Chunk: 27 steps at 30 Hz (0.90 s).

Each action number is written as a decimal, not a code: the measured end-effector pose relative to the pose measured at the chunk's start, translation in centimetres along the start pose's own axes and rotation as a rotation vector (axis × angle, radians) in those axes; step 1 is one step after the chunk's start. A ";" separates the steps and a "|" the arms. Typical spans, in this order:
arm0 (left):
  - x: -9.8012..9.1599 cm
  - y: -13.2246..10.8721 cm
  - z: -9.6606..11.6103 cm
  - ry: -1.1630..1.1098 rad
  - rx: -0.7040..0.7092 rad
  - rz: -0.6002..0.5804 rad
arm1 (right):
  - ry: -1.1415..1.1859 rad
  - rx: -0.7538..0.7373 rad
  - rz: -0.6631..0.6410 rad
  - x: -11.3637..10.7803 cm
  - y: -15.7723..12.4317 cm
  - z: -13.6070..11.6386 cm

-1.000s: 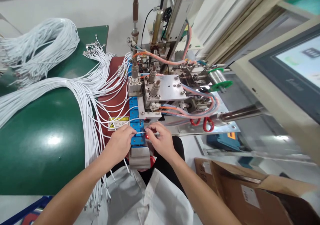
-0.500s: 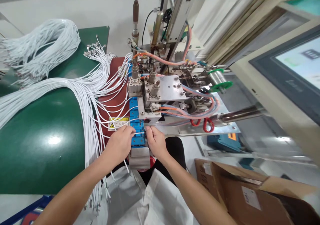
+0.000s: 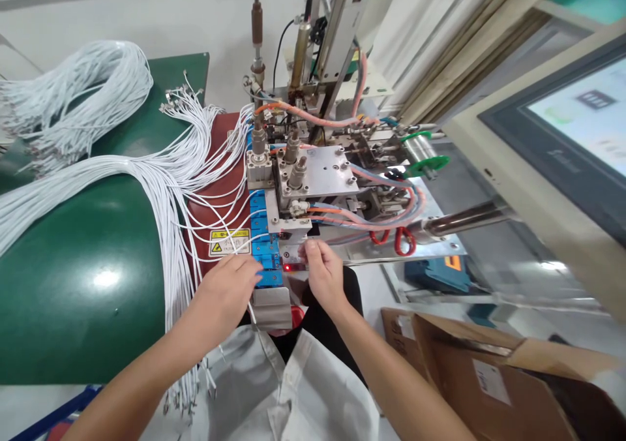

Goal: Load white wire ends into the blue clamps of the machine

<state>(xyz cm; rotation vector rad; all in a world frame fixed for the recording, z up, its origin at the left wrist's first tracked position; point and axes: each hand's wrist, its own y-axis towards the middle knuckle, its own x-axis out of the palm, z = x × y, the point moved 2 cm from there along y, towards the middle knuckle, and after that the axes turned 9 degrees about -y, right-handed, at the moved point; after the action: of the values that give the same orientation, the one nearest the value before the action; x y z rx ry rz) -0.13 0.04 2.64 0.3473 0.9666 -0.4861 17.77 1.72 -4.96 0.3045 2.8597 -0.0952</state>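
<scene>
My left hand (image 3: pixel 225 294) rests at the near end of a row of blue clamp blocks (image 3: pixel 264 248) on the machine, fingers curled over a thin white wire (image 3: pixel 229 242) laid across the blocks. My right hand (image 3: pixel 323 273) is just right of the blocks, thumb and fingers pinched together beside a small red light (image 3: pixel 287 268). Whether it holds the wire's end I cannot make out. A metal head with pneumatic cylinders (image 3: pixel 303 173) stands above the blocks.
A thick bundle of white wires (image 3: pixel 147 173) drapes over a green surface (image 3: pixel 83 278) at the left. A yellow warning label (image 3: pixel 229 241) sits on the red plate. A touchscreen panel (image 3: pixel 572 121) is at the right, an open cardboard box (image 3: pixel 489 376) at the lower right.
My right hand moved a little to the right, off the blue blocks, uncovering the red light. My left hand slid slightly toward me. The camera shifted a bit.
</scene>
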 end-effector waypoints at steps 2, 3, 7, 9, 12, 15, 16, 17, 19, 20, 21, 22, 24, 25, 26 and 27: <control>-0.7 -0.8 0.7 -0.075 0.027 -0.228 | 0.025 -0.007 -0.003 -0.6 -0.1 -0.3; -1.0 -1.3 0.9 -0.086 0.030 -0.306 | 0.034 -0.009 -0.003 -0.8 -0.1 -0.5; -1.2 -2.2 0.5 -0.013 0.020 -0.365 | 0.057 -0.002 0.001 -1.6 -0.2 -1.1; -1.1 -2.0 0.1 0.028 0.045 -0.339 | 0.049 -0.011 -0.006 -1.7 -0.3 -1.2; -1.0 -1.4 0.1 -0.011 0.098 -0.323 | 0.013 -0.034 -0.022 -1.9 -0.8 -1.5; -1.0 -0.4 0.4 -0.172 0.071 -0.232 | -0.010 -0.099 -0.079 -2.0 -1.8 -2.2; -1.0 0.0 0.5 -0.222 0.039 -0.166 | -0.004 -0.146 -0.112 -2.0 -2.2 -2.6; -0.9 0.3 0.6 -0.260 -0.001 -0.088 | 0.007 -0.202 -0.147 -2.0 -2.5 -3.1; -0.5 1.0 0.7 -0.294 -0.075 0.047 | 0.022 -0.317 -0.194 -1.9 -3.0 -4.0; -0.3 1.2 0.7 -0.300 -0.105 0.095 | 0.019 -0.359 -0.190 -1.8 -3.1 -4.4; 0.0 1.4 0.7 -0.306 -0.131 0.135 | 0.008 -0.386 -0.171 -1.8 -3.2 -4.7; 0.2 1.5 0.7 -0.314 -0.149 0.162 | -0.010 -0.400 -0.143 -1.8 -3.1 -5.0; 0.7 1.6 0.8 -0.351 -0.142 0.180 | -0.055 -0.402 -0.094 -1.6 -2.9 -5.4; 0.8 1.7 0.9 -0.380 -0.116 0.184 | -0.075 -0.395 -0.081 -1.6 -2.8 -5.5; 1.0 1.6 0.9 -0.416 -0.083 0.189 | -0.086 -0.382 -0.078 -1.5 -2.7 -5.6; 1.1 1.6 1.0 -0.454 -0.051 0.194 | -0.087 -0.360 -0.081 -1.3 -2.6 -5.6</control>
<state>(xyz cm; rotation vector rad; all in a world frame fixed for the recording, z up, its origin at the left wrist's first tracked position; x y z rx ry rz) 1.94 0.64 2.35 0.2655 0.4973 -0.3414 17.06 -0.59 0.86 0.1078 2.7329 0.3775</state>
